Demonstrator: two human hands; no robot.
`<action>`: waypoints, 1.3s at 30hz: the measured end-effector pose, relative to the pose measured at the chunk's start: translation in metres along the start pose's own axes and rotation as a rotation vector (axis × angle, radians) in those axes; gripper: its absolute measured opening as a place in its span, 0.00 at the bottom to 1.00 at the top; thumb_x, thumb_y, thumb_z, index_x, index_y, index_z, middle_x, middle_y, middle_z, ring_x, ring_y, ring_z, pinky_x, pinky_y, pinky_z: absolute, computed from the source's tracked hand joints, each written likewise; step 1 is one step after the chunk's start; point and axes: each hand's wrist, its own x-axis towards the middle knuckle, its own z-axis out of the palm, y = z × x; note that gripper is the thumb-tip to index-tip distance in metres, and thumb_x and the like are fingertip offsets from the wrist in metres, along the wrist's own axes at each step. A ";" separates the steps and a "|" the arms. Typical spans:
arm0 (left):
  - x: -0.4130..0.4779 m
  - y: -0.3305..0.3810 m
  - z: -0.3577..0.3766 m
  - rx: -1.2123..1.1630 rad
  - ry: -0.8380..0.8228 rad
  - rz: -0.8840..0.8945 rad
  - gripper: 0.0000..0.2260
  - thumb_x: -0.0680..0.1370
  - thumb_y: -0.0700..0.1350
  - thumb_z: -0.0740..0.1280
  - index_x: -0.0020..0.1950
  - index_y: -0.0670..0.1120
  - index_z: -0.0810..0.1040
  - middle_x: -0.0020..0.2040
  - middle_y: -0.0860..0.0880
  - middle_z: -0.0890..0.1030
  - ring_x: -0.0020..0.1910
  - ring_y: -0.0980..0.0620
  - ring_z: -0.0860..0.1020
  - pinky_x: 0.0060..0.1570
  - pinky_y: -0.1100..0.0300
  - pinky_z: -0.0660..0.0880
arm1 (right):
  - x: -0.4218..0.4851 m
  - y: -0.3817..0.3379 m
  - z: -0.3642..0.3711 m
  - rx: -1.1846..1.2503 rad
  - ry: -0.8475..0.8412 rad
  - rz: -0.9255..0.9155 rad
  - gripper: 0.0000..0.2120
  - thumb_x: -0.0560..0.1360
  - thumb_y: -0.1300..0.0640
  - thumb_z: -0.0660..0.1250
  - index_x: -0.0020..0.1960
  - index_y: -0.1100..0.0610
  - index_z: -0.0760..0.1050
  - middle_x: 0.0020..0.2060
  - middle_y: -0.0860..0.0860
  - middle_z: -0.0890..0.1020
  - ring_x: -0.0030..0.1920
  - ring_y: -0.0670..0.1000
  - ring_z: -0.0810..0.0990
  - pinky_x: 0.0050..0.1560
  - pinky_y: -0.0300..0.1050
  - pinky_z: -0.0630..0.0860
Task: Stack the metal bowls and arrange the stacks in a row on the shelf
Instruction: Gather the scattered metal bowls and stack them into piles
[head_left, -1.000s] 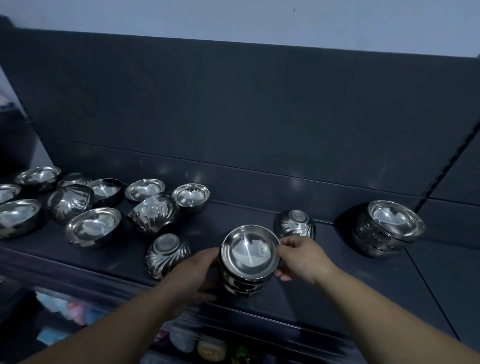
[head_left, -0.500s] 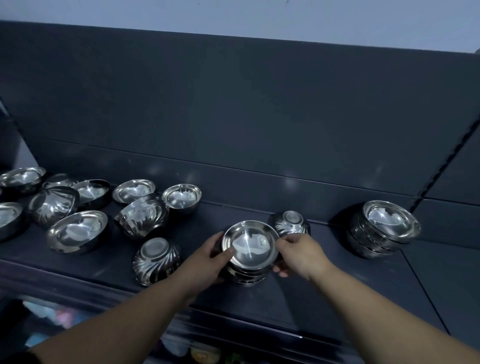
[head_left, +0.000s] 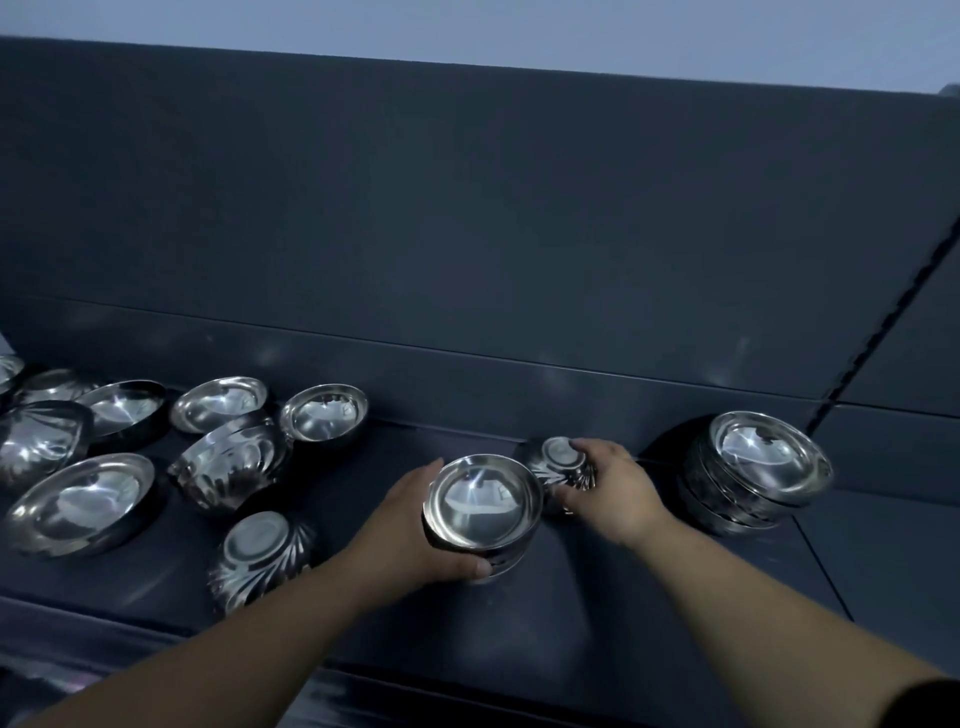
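1. Shelf (head_left: 597, 613): dark, flat, with both my forearms reaching in over its front edge.
2. Fluted bowl (head_left: 265, 551): upside down, base up, near the front, left of my left arm.
3. Left hand (head_left: 415, 530): curled round the small stack (head_left: 483, 512), thumb under its near side, fingers behind its far left rim. The stack sits mouth up and slightly tilted. I cannot tell whether its base touches the shelf.
4. Right hand (head_left: 608, 488): fingers bent over the inverted bowl (head_left: 563, 460), gripping its fluted side. That bowl sits base up, just behind and right of the small stack, touching or nearly so.
5. Wide bowl (head_left: 78, 501): mouth up, far left, tipped toward me.
6. Tilted bowl (head_left: 234, 462): fluted, lying on its side, between the wide bowl and the back row.
7. Finished stack (head_left: 763, 467): several nested bowls, mouth up and leaning, at the right by the back wall, apart from my right hand.
8. Back row, left: three plain bowls, mouth up (head_left: 324, 413), (head_left: 221, 402), (head_left: 124, 408). One fluted bowl lies on its side (head_left: 36, 447).
9. Back panel (head_left: 467, 234): dark, upright, behind everything.
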 end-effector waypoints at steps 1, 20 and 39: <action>0.004 -0.006 0.001 0.021 0.009 0.017 0.36 0.57 0.52 0.83 0.51 0.79 0.66 0.54 0.73 0.71 0.56 0.80 0.66 0.54 0.81 0.63 | 0.004 0.003 0.002 -0.025 -0.021 -0.008 0.36 0.70 0.49 0.76 0.74 0.51 0.67 0.75 0.54 0.64 0.74 0.53 0.66 0.71 0.38 0.59; 0.017 -0.033 0.013 -0.339 0.120 -0.138 0.55 0.49 0.69 0.78 0.73 0.59 0.63 0.63 0.61 0.76 0.62 0.62 0.75 0.67 0.58 0.70 | 0.038 0.032 0.033 -0.018 -0.081 -0.015 0.54 0.63 0.47 0.80 0.79 0.41 0.50 0.79 0.54 0.53 0.76 0.55 0.62 0.73 0.45 0.64; 0.017 -0.032 0.012 -0.289 0.136 -0.143 0.42 0.63 0.53 0.80 0.73 0.56 0.64 0.58 0.65 0.75 0.57 0.68 0.74 0.59 0.69 0.70 | 0.029 0.021 0.038 -0.033 0.029 0.036 0.51 0.57 0.42 0.80 0.71 0.53 0.57 0.68 0.56 0.67 0.65 0.60 0.73 0.66 0.52 0.72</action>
